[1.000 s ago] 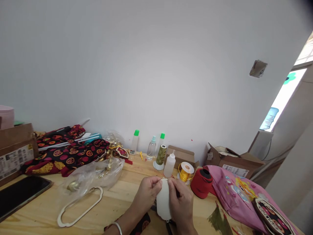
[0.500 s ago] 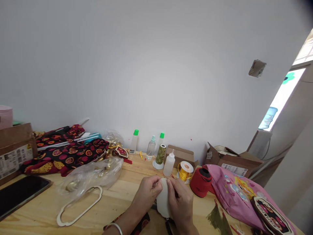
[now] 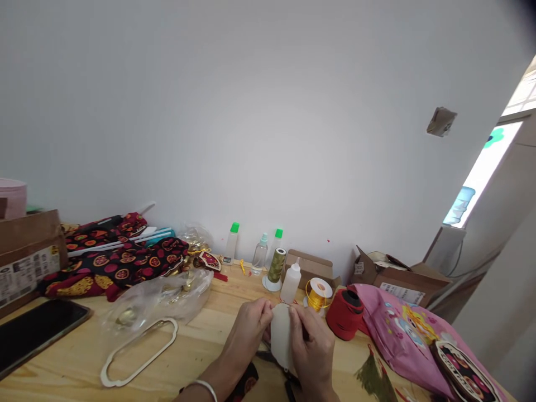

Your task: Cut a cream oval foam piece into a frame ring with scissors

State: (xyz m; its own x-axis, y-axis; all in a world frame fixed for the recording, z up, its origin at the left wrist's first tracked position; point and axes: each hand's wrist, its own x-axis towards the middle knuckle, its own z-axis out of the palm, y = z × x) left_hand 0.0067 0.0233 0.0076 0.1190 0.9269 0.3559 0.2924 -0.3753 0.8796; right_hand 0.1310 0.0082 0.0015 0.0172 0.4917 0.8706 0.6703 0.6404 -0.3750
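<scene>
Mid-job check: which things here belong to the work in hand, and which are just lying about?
In the job:
pale scalloped plaque, in the right hand, left hand at its edge
likely supplies: gold cord spool, red thread cone

Seemingly lying about:
black phone
pink cartoon-print bag

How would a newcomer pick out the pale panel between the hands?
Over the wooden table, find the left hand and right hand. Between them is the pale panel; unlike the hollow frame farther left, its face is solid and plain.
</scene>
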